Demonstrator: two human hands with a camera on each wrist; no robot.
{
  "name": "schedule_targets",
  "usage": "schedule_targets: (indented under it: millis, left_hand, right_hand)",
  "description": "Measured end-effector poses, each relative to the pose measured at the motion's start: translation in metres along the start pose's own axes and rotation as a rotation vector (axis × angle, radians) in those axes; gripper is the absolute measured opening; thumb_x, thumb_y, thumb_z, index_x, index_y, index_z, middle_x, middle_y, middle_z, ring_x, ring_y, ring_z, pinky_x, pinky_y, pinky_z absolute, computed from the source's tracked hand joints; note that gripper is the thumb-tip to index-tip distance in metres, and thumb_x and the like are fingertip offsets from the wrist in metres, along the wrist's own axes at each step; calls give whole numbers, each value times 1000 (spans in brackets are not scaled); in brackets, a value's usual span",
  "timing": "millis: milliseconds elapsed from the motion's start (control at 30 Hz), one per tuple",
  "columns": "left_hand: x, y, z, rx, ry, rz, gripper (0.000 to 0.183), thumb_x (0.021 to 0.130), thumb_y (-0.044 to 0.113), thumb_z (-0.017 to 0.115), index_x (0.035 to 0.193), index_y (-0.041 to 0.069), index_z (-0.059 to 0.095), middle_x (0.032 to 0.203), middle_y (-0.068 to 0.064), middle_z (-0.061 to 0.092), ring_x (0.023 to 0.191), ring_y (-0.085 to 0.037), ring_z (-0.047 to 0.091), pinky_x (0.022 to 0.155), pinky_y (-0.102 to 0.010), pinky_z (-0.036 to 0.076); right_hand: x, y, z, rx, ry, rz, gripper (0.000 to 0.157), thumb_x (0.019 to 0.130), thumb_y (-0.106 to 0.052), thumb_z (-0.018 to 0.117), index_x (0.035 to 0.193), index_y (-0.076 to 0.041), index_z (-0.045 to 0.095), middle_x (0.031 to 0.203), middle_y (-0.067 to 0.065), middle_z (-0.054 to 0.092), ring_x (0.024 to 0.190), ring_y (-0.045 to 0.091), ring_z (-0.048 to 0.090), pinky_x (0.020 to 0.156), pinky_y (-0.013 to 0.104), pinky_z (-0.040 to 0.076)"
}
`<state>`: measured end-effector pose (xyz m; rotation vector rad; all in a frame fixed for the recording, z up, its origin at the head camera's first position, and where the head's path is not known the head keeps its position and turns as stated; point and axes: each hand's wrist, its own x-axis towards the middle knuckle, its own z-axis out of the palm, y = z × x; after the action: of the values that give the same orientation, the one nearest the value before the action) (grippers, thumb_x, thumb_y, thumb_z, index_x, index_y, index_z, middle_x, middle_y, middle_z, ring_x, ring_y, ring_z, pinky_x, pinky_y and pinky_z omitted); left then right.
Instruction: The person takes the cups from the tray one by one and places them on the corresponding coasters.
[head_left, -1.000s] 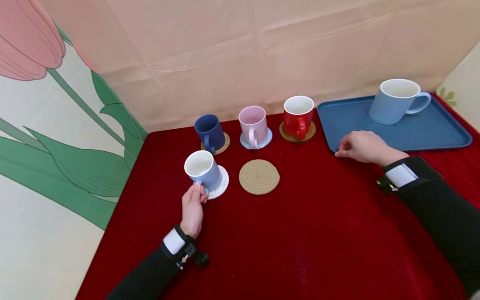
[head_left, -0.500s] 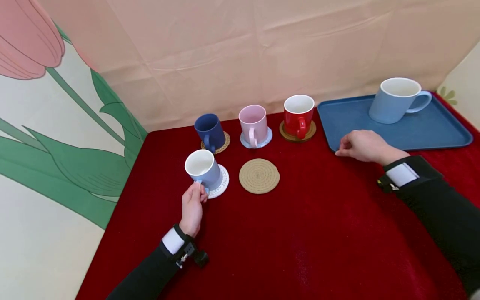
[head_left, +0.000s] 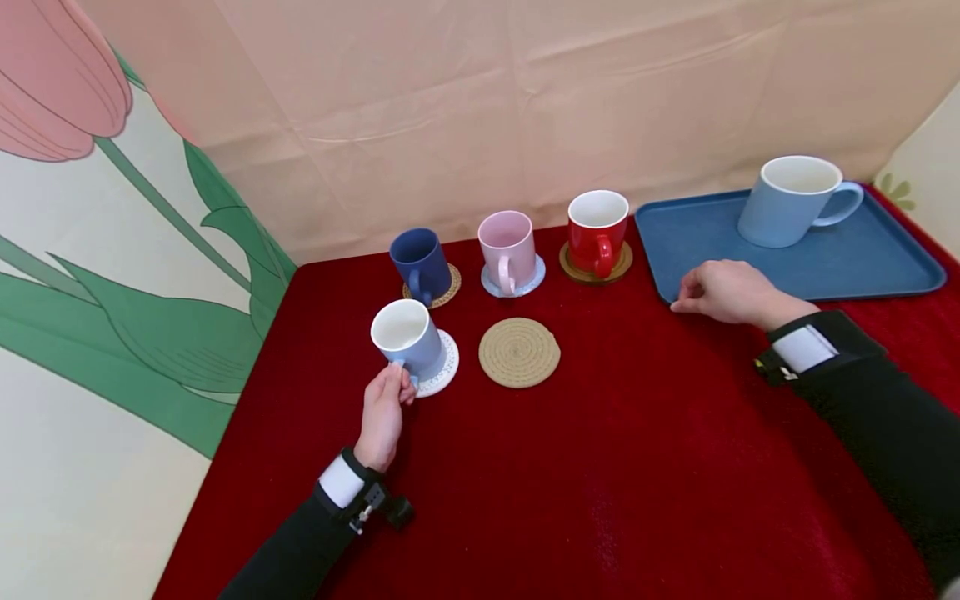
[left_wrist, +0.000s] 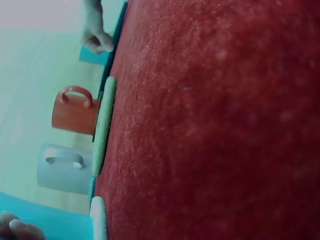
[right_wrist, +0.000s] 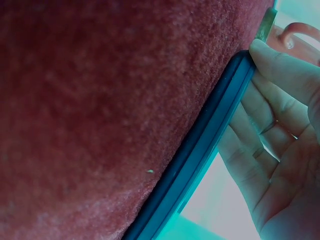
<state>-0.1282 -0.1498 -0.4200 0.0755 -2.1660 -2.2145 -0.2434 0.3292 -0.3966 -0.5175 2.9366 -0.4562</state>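
My left hand (head_left: 385, 412) grips the handle of a light blue mug (head_left: 423, 348) with a white inside. The mug stands upright on a white patterned coaster (head_left: 447, 367), with its handle toward me. In the left wrist view, fingertips (left_wrist: 25, 230) show against the mug's side. Over the near left corner of a blue tray (head_left: 678, 242), my right hand (head_left: 723, 292) rests with loosely bent fingers. Its thumb (right_wrist: 272, 62) lies right at the tray's corner in the right wrist view, and nothing is held. A larger light blue mug (head_left: 780, 208) stands on the tray.
Along the back stand a dark blue mug (head_left: 427, 267), a pink mug (head_left: 510, 250) and a red mug (head_left: 588, 237), each on a coaster. A woven beige coaster (head_left: 519, 353) lies beside the white one. Red cloth (head_left: 562, 483) covers the table.
Little differs: my left wrist has shifted slightly left, while the hand stays on the mug handle. The right hand keeps its place at the tray corner.
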Motion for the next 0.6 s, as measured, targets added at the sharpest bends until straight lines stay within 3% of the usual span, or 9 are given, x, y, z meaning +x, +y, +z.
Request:
schedule_targets:
  millis: [133,233,367,467,533,600]
  left_hand:
    - [3,3,-6,22,-70,-6,35,111,11,35,79,6,47,69,-2,47,69,-13,47,71,-25,40]
    - [6,9,-15,103,-152,-33,35,111,13,37,83,-1,54,76,-6,60,78,-14,57,81,-27,46]
    - [12,22,-32,386,-297,-31,31,109,15,47,103,-8,66,99,-11,69,94,-17,59,89,-29,47]
    - [13,36,-45,630,-419,-3,28,107,19,53,111,-4,68,88,-13,62,80,-20,53,72,-27,44]
    - [12,50,-51,739,-453,9,28,106,23,56,111,-1,68,83,-13,59,70,-21,47,61,-28,40]
    - [12,63,-55,829,-431,26,27,106,26,57,109,1,67,79,-12,59,64,-20,43,56,-30,37]
  right_hand:
    - [-2,1,-1,7,-10,5,16,92,-18,74,77,-12,72,63,-3,56,63,19,47,60,36,35]
    - [-3,0,-2,2,-11,8,16,92,-18,74,78,-11,72,64,-2,57,64,19,48,60,36,36]
    - [-4,-4,-3,-15,-23,5,15,93,-18,74,81,-10,72,65,-2,58,64,19,49,60,36,38]
    - [-5,-6,-4,-26,-42,8,14,93,-18,74,84,-8,72,68,-2,60,64,19,50,60,36,40]
    - [-7,-7,-5,-32,-52,9,13,93,-18,74,87,-7,72,70,-2,61,65,18,51,61,36,42]
    - [-8,-9,-6,-26,-63,10,14,93,-19,74,92,-5,72,74,-1,64,67,18,52,63,37,44]
